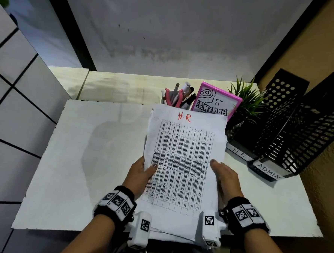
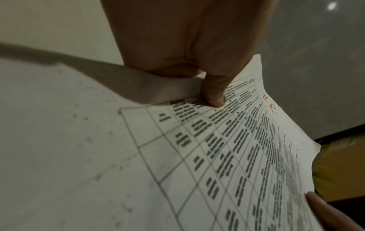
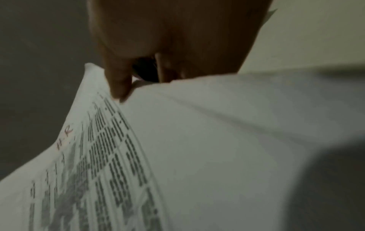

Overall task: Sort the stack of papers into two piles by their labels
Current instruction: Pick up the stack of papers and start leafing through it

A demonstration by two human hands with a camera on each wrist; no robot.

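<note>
I grip the white printed sheet marked H.R [image 1: 184, 156] with both hands' fingers; the black H R tray [image 1: 239, 150] lies right of frame centre, nearer my right hand [image 1: 224, 177].

Both your hands are up, side by side.
Left hand [image 1: 139, 173] pinches with thumb on top; right hand [image 1: 226, 179] grips, thumb forward.

pen cup [image 1: 176, 98], pink-framed drawing [image 1: 215, 103], perhaps artificial plant [image 1: 246, 100]

A white rectangular counter [image 1: 66, 159] stands against a grey, stained wall [image 1: 168, 28], with white tiled panels [image 1: 11, 97] at left and an ochre textured wall [image 1: 328, 38] at right.
</note>
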